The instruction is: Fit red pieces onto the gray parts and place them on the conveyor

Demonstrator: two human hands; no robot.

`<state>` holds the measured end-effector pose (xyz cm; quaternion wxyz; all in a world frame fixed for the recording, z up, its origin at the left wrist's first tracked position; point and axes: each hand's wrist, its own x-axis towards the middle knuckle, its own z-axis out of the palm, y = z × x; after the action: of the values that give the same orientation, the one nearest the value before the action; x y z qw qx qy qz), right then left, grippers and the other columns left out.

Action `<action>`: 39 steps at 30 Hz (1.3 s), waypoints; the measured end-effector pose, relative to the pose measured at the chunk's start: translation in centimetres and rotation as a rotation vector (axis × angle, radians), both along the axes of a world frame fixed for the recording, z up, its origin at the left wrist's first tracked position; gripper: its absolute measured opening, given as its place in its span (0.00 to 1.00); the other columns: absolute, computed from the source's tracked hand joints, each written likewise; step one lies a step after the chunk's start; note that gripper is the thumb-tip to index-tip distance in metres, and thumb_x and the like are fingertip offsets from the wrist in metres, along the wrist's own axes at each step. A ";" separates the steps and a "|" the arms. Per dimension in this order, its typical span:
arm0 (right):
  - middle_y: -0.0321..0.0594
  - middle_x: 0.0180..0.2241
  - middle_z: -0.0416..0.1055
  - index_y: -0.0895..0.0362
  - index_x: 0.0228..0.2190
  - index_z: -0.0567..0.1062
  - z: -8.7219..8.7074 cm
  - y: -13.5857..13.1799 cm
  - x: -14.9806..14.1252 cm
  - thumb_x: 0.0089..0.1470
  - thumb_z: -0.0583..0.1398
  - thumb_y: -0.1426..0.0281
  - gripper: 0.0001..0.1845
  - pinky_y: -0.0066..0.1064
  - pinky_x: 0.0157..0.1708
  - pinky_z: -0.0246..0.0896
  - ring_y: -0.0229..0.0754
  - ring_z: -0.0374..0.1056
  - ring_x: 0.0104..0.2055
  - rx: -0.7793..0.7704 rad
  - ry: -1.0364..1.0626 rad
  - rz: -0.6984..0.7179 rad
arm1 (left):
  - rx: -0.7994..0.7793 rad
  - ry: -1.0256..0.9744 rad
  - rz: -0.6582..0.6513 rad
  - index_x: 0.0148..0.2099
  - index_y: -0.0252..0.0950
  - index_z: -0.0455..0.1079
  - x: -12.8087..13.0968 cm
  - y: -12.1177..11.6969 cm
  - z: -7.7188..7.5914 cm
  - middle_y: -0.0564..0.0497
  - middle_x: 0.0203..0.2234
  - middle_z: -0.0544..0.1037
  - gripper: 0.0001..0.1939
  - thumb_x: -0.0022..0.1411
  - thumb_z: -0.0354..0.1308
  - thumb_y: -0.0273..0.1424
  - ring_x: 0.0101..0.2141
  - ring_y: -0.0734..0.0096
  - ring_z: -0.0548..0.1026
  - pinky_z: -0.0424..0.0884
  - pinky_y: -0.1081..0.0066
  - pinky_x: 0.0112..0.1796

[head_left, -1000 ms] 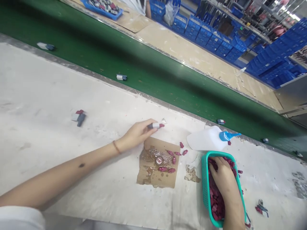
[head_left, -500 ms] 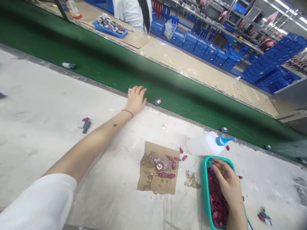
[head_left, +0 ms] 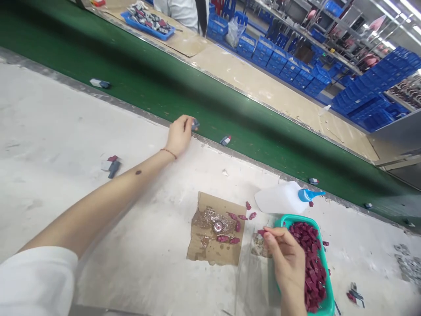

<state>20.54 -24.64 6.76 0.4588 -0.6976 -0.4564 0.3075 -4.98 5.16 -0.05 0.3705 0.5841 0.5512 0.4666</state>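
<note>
My left hand reaches to the near edge of the green conveyor belt, its fingers closed on a small grey plastic part. My right hand pinches a small dark-red plastic piece at the left side of the teal basket, which is filled with more such pieces. To the left lies a torn cardboard sheet, wet with clear liquid. It bears a round bottle cap and several dark-red pieces. Behind the basket a white squeeze bottle with a blue nozzle lies on its side.
More grey-and-white parts ride on the belt, one just right of my left hand. Loose assembled parts lie on the white table at left and right. Across the belt are a blue tray of parts and a person in a white shirt.
My left hand has closed on a grey part at the belt. My right hand has come out of the basket leftward with a dark-red piece. Parts on the belt have shifted right.
</note>
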 end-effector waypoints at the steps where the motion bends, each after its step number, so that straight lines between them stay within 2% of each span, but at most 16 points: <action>1: 0.39 0.26 0.76 0.54 0.30 0.79 -0.4 0.3 -0.9 0.57 0.64 0.61 0.10 0.28 0.24 0.65 0.42 0.71 0.27 -0.010 -0.048 0.057 | -0.050 -0.051 -0.037 0.47 0.36 0.72 0.3 -1.2 0.2 0.50 0.34 0.81 0.22 0.63 0.51 0.47 0.42 0.63 0.74 0.64 0.64 0.38; 4: 0.40 0.30 0.78 0.54 0.32 0.79 -1.8 1.2 -3.1 0.61 0.60 0.64 0.10 0.31 0.32 0.68 0.45 0.74 0.32 -0.019 -0.195 0.277 | -0.207 -0.157 -0.201 0.44 0.32 0.73 1.0 -5.7 1.1 0.47 0.32 0.82 0.21 0.59 0.58 0.45 0.30 0.69 0.75 0.67 0.68 0.30; 7: 0.40 0.30 0.78 0.54 0.33 0.77 -3.4 2.1 -4.5 0.64 0.56 0.65 0.11 0.31 0.32 0.67 0.44 0.74 0.31 0.003 -0.278 0.432 | -0.471 -0.386 -0.388 0.43 0.32 0.74 1.2 -10.5 2.0 0.46 0.35 0.82 0.22 0.51 0.67 0.42 0.33 0.68 0.77 0.70 0.69 0.32; 9: 0.39 0.29 0.77 0.54 0.32 0.74 -4.3 2.6 -5.0 0.66 0.54 0.64 0.13 0.30 0.30 0.66 0.43 0.73 0.30 0.010 -0.322 0.477 | -0.591 -0.510 -0.432 0.40 0.33 0.74 1.1 -13.3 2.4 0.48 0.33 0.81 0.21 0.46 0.71 0.39 0.35 0.67 0.77 0.71 0.69 0.36; 13: 0.39 0.27 0.75 0.54 0.29 0.71 -4.8 3.0 -4.9 0.67 0.52 0.63 0.16 0.30 0.28 0.63 0.43 0.71 0.29 0.000 -0.392 0.510 | -0.643 -0.580 -0.442 0.36 0.34 0.73 1.2 -16.8 2.3 0.51 0.30 0.80 0.18 0.44 0.74 0.35 0.35 0.68 0.76 0.70 0.69 0.40; 19: 0.37 0.25 0.74 0.53 0.29 0.70 -4.2 2.9 -4.6 0.65 0.54 0.65 0.13 0.29 0.27 0.61 0.42 0.70 0.27 -0.106 -0.315 0.547 | -0.704 -0.695 -0.476 0.48 0.37 0.72 1.5 -18.4 1.9 0.54 0.33 0.77 0.23 0.50 0.70 0.35 0.32 0.73 0.73 0.69 0.72 0.34; 22: 0.39 0.27 0.76 0.53 0.29 0.71 -4.3 3.0 -5.0 0.65 0.54 0.64 0.13 0.30 0.29 0.63 0.44 0.71 0.29 -0.095 -0.277 0.511 | -0.715 -0.696 -0.503 0.48 0.36 0.73 1.4 -18.8 1.7 0.50 0.39 0.77 0.20 0.53 0.69 0.35 0.36 0.71 0.74 0.70 0.70 0.38; 24: 0.40 0.28 0.76 0.53 0.29 0.71 -4.4 3.1 -5.0 0.65 0.54 0.63 0.13 0.31 0.29 0.63 0.44 0.71 0.29 -0.102 -0.248 0.476 | -0.758 -0.712 -0.526 0.47 0.35 0.74 1.3 -19.1 1.4 0.49 0.40 0.78 0.21 0.51 0.70 0.34 0.38 0.69 0.75 0.71 0.68 0.42; 27: 0.39 0.26 0.74 0.53 0.29 0.71 -4.4 3.0 -4.9 0.64 0.55 0.62 0.13 0.30 0.26 0.61 0.43 0.69 0.26 -0.131 -0.222 0.455 | -0.812 -0.716 -0.570 0.50 0.35 0.73 1.3 -19.3 0.9 0.49 0.36 0.80 0.26 0.47 0.72 0.30 0.37 0.69 0.76 0.71 0.66 0.44; 29: 0.38 0.25 0.73 0.53 0.28 0.71 -4.3 2.9 -4.8 0.64 0.55 0.63 0.13 0.29 0.24 0.59 0.42 0.67 0.25 -0.140 -0.212 0.455 | -0.800 -0.667 -0.609 0.49 0.34 0.72 1.3 -19.4 0.7 0.51 0.31 0.80 0.25 0.49 0.71 0.32 0.33 0.70 0.76 0.72 0.68 0.41; 32: 0.38 0.25 0.72 0.54 0.28 0.71 -4.1 2.7 -4.8 0.62 0.56 0.62 0.13 0.29 0.24 0.59 0.41 0.66 0.26 -0.173 -0.135 0.444 | -0.683 -0.542 -0.670 0.42 0.33 0.73 1.5 -19.8 0.8 0.52 0.27 0.77 0.16 0.57 0.64 0.39 0.26 0.73 0.73 0.71 0.71 0.32; 34: 0.37 0.24 0.71 0.54 0.28 0.72 -4.0 2.7 -4.8 0.61 0.58 0.60 0.13 0.28 0.24 0.59 0.40 0.65 0.24 -0.201 -0.003 0.394 | -0.550 -0.425 -0.698 0.40 0.33 0.72 1.5 -20.2 0.9 0.50 0.28 0.78 0.15 0.62 0.58 0.41 0.25 0.73 0.72 0.69 0.72 0.29; 39: 0.32 0.18 0.65 0.55 0.26 0.71 -4.3 2.8 -5.0 0.53 0.65 0.53 0.19 0.26 0.20 0.57 0.36 0.60 0.19 -0.157 0.370 0.206 | -0.272 -0.163 -0.802 0.46 0.34 0.70 1.2 -20.9 0.5 0.49 0.30 0.80 0.15 0.69 0.50 0.39 0.28 0.70 0.76 0.70 0.73 0.31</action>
<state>15.59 -21.80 2.47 0.4453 -0.6126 -0.4079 0.5099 -3.81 -15.69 0.45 0.6385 0.6593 0.3060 0.2532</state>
